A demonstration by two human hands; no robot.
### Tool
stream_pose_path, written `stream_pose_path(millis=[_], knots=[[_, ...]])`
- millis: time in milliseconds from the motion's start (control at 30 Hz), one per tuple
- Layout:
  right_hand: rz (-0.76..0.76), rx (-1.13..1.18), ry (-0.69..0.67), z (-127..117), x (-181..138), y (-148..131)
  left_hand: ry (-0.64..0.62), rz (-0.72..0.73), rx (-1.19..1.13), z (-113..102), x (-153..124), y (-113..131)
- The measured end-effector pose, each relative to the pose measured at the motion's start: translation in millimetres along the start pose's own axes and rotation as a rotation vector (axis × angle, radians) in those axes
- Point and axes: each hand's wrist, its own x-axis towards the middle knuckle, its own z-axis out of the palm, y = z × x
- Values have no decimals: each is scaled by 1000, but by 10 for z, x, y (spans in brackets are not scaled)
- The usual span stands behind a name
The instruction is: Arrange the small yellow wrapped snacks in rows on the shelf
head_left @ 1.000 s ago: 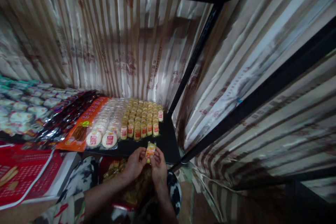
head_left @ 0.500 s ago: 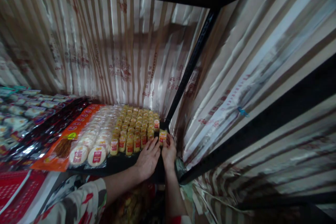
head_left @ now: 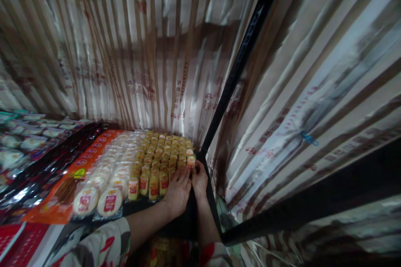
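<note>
Rows of small yellow wrapped snack packets point(head_left: 153, 185) stand close together on a dark shelf point(head_left: 178, 223). My left hand point(head_left: 178, 192) lies along the front right of these rows, its fingers stretched out and nearly flat against the packets. At the right end of the block, my right hand point(head_left: 199, 181) has its fingers curled at a yellow snack packet with a red-and-white label point(head_left: 191, 161), which lines up with the last row. The fingertips partly hide the lower part of that packet.
Left of the packets lie round white wrapped crackers point(head_left: 109, 202), an orange bag point(head_left: 50, 208), dark shiny bags point(head_left: 31, 183) and white-and-purple packs point(head_left: 12, 144). A black post point(head_left: 232, 87) rises at the corner. Striped plastic sheeting point(head_left: 150, 58) hangs behind. A red basket point(head_left: 19, 242) is lower left.
My right hand has brought its packet a little leftward and into the end of the row. The left hand stays beside the rows. The whole view has shifted slightly.
</note>
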Motion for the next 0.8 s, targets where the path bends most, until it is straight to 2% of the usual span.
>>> stream_pose_path(millis=[167,267,500,667,800], knots=[[-111,-166,40,31,6,50,-41,6,6,5,0,-24],[-119,-230,47,58,2,75,-65,14,10,-6,1,-43],[-109,-164,-20,36,5,73,-50,28,-29,55,-2,-36],[-91,-143,0,35,9,108,-61,41,-81,34,-55,-11],[-115,-123,-24,25,37,117,33,116,-121,4,-203,27]])
